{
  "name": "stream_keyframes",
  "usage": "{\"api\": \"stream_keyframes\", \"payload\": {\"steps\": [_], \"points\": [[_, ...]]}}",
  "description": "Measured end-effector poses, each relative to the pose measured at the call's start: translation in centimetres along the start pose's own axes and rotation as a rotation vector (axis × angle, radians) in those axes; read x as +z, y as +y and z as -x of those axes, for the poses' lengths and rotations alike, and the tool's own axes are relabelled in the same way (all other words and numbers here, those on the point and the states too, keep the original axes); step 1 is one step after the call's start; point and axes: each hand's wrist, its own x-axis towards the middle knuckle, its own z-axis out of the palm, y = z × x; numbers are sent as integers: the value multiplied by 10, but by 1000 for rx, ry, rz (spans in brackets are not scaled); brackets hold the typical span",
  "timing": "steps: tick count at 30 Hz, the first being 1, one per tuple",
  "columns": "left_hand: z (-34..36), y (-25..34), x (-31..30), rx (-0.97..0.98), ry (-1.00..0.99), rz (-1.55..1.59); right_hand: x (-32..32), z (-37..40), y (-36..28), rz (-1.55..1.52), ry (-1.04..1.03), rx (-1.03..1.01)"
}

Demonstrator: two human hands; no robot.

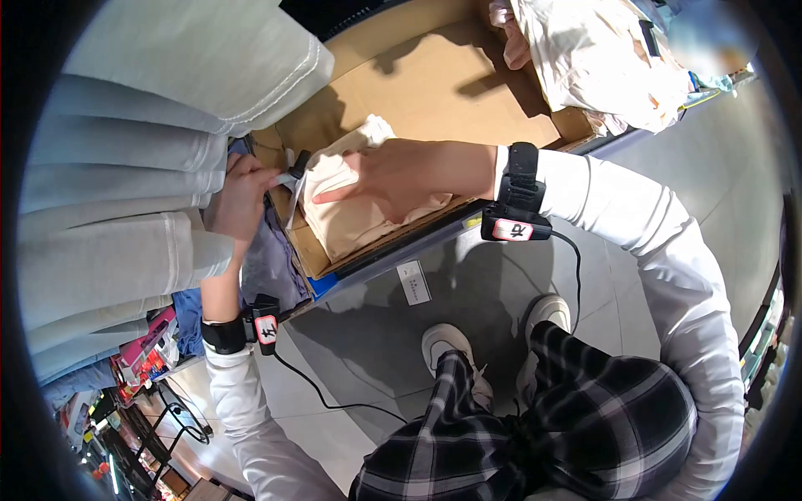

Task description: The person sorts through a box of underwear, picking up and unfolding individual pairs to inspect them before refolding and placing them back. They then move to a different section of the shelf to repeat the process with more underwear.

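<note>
In the head view a folded cream garment (330,221) lies in one end of an open cardboard box (426,75). My right hand (376,179) rests on top of it, palm down, with the fingers apart. At the box's left edge my left hand (238,200) has its fingers pinched together. They meet a thin white strip (286,179) with a black end piece (301,162), beside the garment. Part of the left hand and wrist is behind the hanging pale clothes (109,242).
A heap of white and pink clothes (593,58) lies past the box's right end. Grey-blue folded cloth (271,263) sits against the box's left side. A white card (413,282) is on the grey floor near my shoes (447,342).
</note>
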Motion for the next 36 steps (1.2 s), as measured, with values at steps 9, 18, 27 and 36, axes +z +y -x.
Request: {"api": "stream_keyframes", "payload": {"steps": [9,18,27,36], "points": [[-2,124,-3,24,255,54,18,38,5,-1,585,-194],[-14,206,13,55,401,780,-54,234,60,444,1458,713],[-29,225,0,116,336,889,-52,340,108,263,1266,1108],[-22,234,2,173,348,926,-57,324,98,349,1381,1052]]}}
